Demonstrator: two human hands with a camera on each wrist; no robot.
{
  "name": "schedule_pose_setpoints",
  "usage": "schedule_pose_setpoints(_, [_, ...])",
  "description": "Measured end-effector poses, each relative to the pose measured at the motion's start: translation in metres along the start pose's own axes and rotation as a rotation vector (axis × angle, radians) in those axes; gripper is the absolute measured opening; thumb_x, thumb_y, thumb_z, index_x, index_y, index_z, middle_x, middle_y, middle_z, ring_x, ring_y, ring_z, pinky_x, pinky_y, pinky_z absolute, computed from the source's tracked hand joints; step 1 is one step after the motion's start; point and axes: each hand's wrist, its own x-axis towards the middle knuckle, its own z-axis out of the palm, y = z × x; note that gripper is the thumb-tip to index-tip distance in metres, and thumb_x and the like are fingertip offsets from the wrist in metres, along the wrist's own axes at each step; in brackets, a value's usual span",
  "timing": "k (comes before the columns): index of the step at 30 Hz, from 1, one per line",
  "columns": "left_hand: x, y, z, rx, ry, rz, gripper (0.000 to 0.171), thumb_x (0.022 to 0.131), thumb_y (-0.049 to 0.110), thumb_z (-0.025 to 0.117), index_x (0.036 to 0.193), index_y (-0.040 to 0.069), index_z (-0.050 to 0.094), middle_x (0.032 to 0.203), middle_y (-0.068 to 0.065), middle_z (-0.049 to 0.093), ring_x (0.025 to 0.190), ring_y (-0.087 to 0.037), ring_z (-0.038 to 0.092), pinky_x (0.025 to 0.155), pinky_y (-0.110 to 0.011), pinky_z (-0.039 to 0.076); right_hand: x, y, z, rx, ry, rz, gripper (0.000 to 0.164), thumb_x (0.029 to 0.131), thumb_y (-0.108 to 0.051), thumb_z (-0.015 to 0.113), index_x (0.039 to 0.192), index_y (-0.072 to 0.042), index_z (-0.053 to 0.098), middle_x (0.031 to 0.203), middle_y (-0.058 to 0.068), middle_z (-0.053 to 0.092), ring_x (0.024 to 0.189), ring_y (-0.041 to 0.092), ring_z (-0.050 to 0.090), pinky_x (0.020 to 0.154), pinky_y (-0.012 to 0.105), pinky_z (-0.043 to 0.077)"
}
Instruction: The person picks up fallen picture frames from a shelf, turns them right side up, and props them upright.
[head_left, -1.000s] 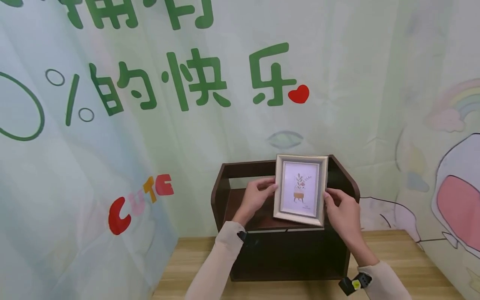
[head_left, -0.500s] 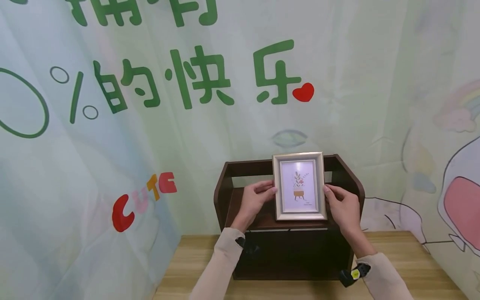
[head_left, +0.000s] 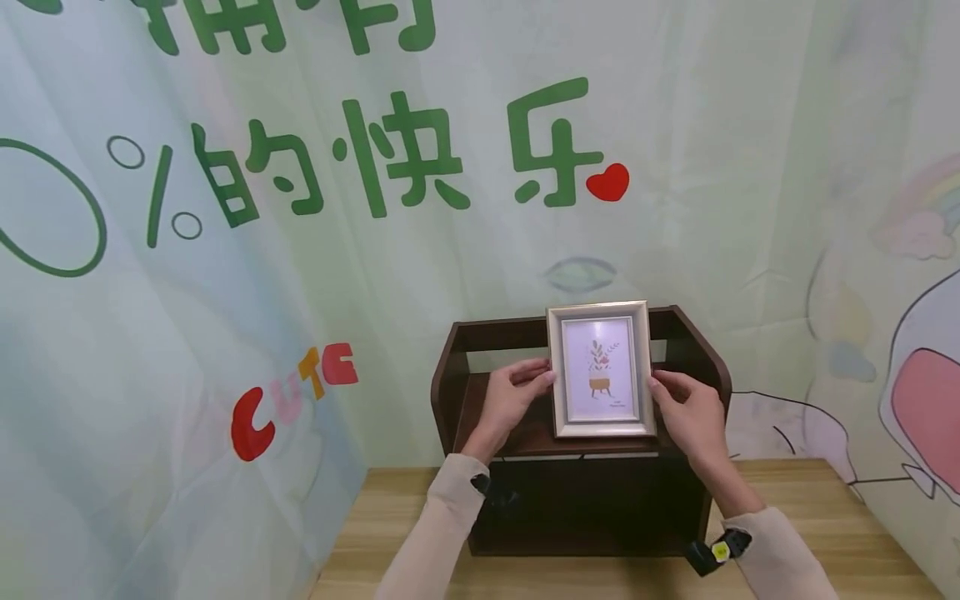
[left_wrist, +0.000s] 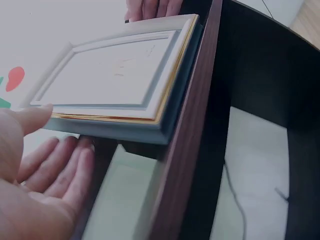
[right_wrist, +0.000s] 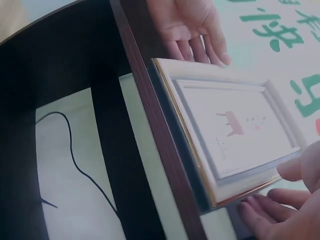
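A silver picture frame [head_left: 600, 371] with a plant print stands upright on the top board of a dark brown shelf [head_left: 444, 392]. My left hand [head_left: 543, 379] holds its left edge, thumb in front and fingers behind. On the opposite edge my right hand [head_left: 656, 385] grips the same way. The left wrist view has the frame [left_wrist: 110, 75] above my left hand [left_wrist: 50, 145], with the right hand's fingertips [left_wrist: 150, 7] at the far edge. The right wrist view shows the frame [right_wrist: 235, 130] between my right hand [right_wrist: 285, 195] and left hand [right_wrist: 200, 30].
The shelf sits on a light wooden table [head_left: 795, 500] against a printed cloth backdrop [head_left: 300, 250] with green characters. A thin black cable [right_wrist: 75, 150] lies on the surface inside the shelf. The lower compartment [head_left: 585, 508] is dark.
The frame went from tilted and slightly forward to upright and a little farther back on the shelf top. Both hands stayed on its side edges.
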Motion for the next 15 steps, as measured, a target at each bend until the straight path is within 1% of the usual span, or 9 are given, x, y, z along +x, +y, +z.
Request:
schedule_pose_setpoints(2, [-0.005,0.006,-0.006,0.095,0.002,0.030,0.041,0.096,0.020,0.078,0.132,0.001,0.071,0.129,-0.019,0.075,0.112,-0.026,0.075,0.096,-0.038,0.063,-0.006,-0.002,-0.006,-0.033,-0.021,-0.054,0.046,0.107,-0.034,0.062,0.138,0.000,0.067,0.135,0.025,0.070,0.119,0.039,0.070,0.101,0.054,0.058])
schedule_pose_setpoints(4, [-0.012,0.015,-0.016,0.202,-0.003,0.068,0.042,0.097,0.023,0.077,0.133,0.002,0.070,0.129,-0.017,0.074,0.116,-0.029,0.074,0.099,-0.041,0.061,-0.013,-0.004,-0.012,-0.062,-0.028,-0.120,0.048,0.105,-0.035,0.065,0.136,0.002,0.067,0.132,0.027,0.070,0.117,0.041,0.071,0.099,0.052,0.060])
schedule_pose_setpoints(5, [-0.016,0.021,-0.021,0.253,-0.005,0.087,0.043,0.098,0.025,0.077,0.134,0.003,0.069,0.130,-0.016,0.074,0.117,-0.029,0.073,0.100,-0.043,0.061,-0.017,-0.006,-0.016,-0.076,-0.024,-0.152,0.049,0.104,-0.036,0.067,0.134,0.002,0.067,0.130,0.028,0.071,0.115,0.042,0.071,0.096,0.047,0.062])
schedule_pose_setpoints(7, [-0.024,0.033,-0.032,0.363,-0.012,0.130,0.042,0.099,0.028,0.075,0.135,0.007,0.069,0.131,-0.014,0.074,0.120,-0.029,0.073,0.102,-0.045,0.060,-0.024,-0.008,-0.024,-0.090,0.003,-0.212,0.050,0.102,-0.038,0.070,0.132,0.003,0.067,0.127,0.028,0.072,0.112,0.043,0.073,0.088,0.029,0.063])
schedule_pose_setpoints(9, [-0.033,0.045,-0.043,0.464,-0.021,0.187,0.041,0.100,0.029,0.074,0.135,0.009,0.069,0.133,-0.013,0.072,0.121,-0.029,0.072,0.102,-0.047,0.060,-0.029,-0.011,-0.033,-0.097,0.049,-0.271,0.050,0.099,-0.038,0.074,0.129,0.002,0.069,0.123,0.027,0.073,0.108,0.041,0.074,0.081,0.011,0.057])
schedule_pose_setpoints(11, [-0.041,0.056,-0.054,0.581,-0.015,0.268,0.040,0.100,0.029,0.074,0.134,0.010,0.069,0.134,-0.013,0.072,0.121,-0.030,0.071,0.102,-0.049,0.059,-0.033,-0.013,-0.042,-0.096,0.104,-0.325,0.046,0.098,-0.035,0.076,0.127,0.000,0.071,0.121,0.025,0.075,0.104,0.039,0.073,0.078,0.000,0.046])
schedule_pose_setpoints(13, [-0.049,0.066,-0.064,0.703,0.004,0.364,0.040,0.100,0.029,0.074,0.135,0.010,0.069,0.134,-0.013,0.071,0.123,-0.031,0.069,0.103,-0.051,0.058,-0.034,-0.013,-0.051,-0.102,0.168,-0.376,0.041,0.096,-0.031,0.078,0.125,-0.001,0.073,0.119,0.022,0.076,0.101,0.037,0.072,0.080,-0.001,0.041])
schedule_pose_setpoints(14, [-0.054,0.070,-0.069,0.757,0.020,0.406,0.041,0.099,0.029,0.074,0.135,0.009,0.069,0.134,-0.013,0.071,0.125,-0.032,0.068,0.104,-0.051,0.057,-0.034,-0.012,-0.056,-0.108,0.190,-0.395,0.040,0.096,-0.030,0.078,0.125,-0.002,0.073,0.119,0.021,0.076,0.102,0.037,0.071,0.081,0.001,0.041])
schedule_pose_setpoints(15, [-0.058,0.072,-0.074,0.808,0.039,0.445,0.042,0.099,0.029,0.075,0.135,0.008,0.069,0.134,-0.014,0.070,0.126,-0.033,0.067,0.105,-0.052,0.057,-0.034,-0.011,-0.061,-0.121,0.200,-0.411,0.040,0.097,-0.029,0.077,0.126,-0.002,0.072,0.121,0.021,0.076,0.104,0.038,0.069,0.085,0.008,0.044])
